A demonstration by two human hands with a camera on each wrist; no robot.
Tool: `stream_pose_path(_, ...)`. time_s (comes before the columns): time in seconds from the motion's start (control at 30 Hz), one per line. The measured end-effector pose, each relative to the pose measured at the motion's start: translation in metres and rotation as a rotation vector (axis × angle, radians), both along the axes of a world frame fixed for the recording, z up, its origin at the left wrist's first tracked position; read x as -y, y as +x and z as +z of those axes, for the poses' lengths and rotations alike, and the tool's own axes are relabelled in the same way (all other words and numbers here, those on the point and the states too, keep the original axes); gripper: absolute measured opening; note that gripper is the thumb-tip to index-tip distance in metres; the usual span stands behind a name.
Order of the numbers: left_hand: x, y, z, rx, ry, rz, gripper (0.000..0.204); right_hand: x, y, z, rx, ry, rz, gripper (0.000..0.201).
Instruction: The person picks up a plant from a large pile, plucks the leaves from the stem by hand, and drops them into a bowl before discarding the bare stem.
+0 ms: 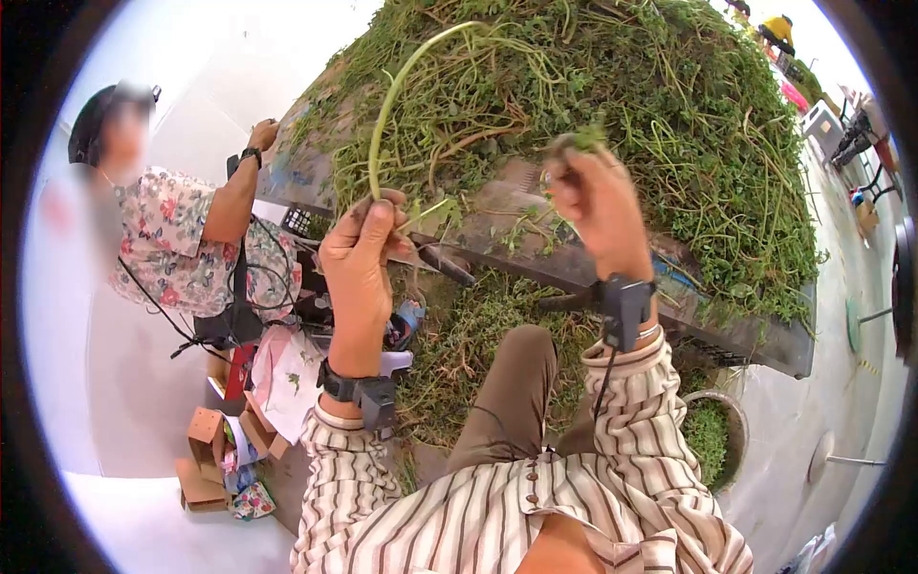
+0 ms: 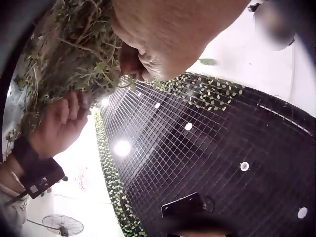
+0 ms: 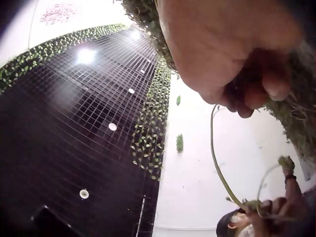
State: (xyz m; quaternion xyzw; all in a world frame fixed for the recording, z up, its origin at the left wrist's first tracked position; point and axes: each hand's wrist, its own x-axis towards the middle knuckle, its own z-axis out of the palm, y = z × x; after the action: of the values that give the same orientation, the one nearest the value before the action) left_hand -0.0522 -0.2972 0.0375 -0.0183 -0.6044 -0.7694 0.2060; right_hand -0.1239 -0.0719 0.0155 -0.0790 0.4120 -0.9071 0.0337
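1. From where I'm standing, the left hand (image 1: 368,239) is pinching a long, pale green stem (image 1: 382,120) between thumb and fingers; the stem is arching above it at upper centre.
2. The right hand (image 1: 602,196) is curling its fingers near the centre; I can't tell whether it's gripping the blurred greenery there.
3. A broad pile of greens (image 1: 708,134) is covering much of the desk (image 1: 784,352), upper right.
4. A round tub (image 1: 738,421) is holding small green leaves (image 1: 706,440), lower right.
5. Cardboard boxes (image 1: 205,432) are sitting lower left, a patterned packet (image 1: 253,501) lying beside them.
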Motion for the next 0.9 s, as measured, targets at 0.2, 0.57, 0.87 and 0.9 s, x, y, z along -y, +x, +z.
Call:
stream_pose_path(0.2, -0.027, -0.018, -0.002, 0.032, -0.044, -0.043, 0.019, 0.039, 0.022, 0.004, 0.011, 0.079, 0.324, 0.014)
stream_pose_path(0.57, -0.032, -0.023, -0.009, 0.05, -0.233, -0.005, 0.023, 0.048, 0.021, 0.0, -0.191, 0.477, 0.257, 0.018)
stream_pose_path(0.87, -0.035, -0.025, -0.011, 0.074, -0.281, -0.03, 0.023, 0.053, 0.011, -0.015, -0.491, 0.782, 0.011, 0.016)
stream_pose_path(0.9, -0.035, -0.025, -0.014, 0.074, -0.302, -0.018, 0.023, 0.052, 0.011, -0.014, -0.478, 0.772, -0.028, 0.015)
